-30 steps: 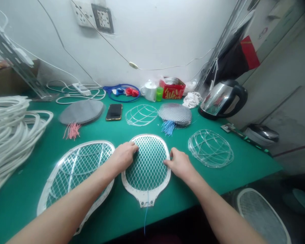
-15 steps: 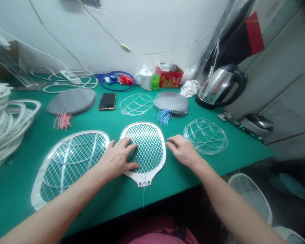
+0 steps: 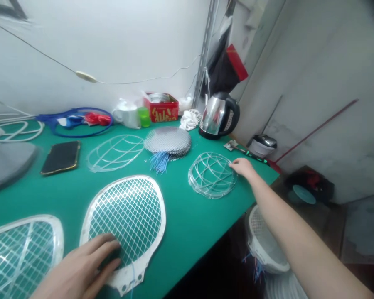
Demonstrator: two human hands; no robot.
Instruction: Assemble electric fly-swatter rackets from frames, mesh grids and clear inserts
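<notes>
My left hand lies flat with fingers spread on the lower left part of a white racket frame with diamond mesh on the green table. My right hand reaches far right and touches the right rim of a stack of clear wire grids; its fingers look curled at the rim, and whether they grip it is unclear. A second meshed racket frame lies at the lower left.
Behind are a grey mesh stack with blue wires, a single clear grid, a black phone, a steel kettle, a red box and a white mug. A basket of racket parts stands below the table edge.
The view has swung right. My right hand left the racket frame and went out to the clear grid stack. My left hand slid down to the frame's lower left.
</notes>
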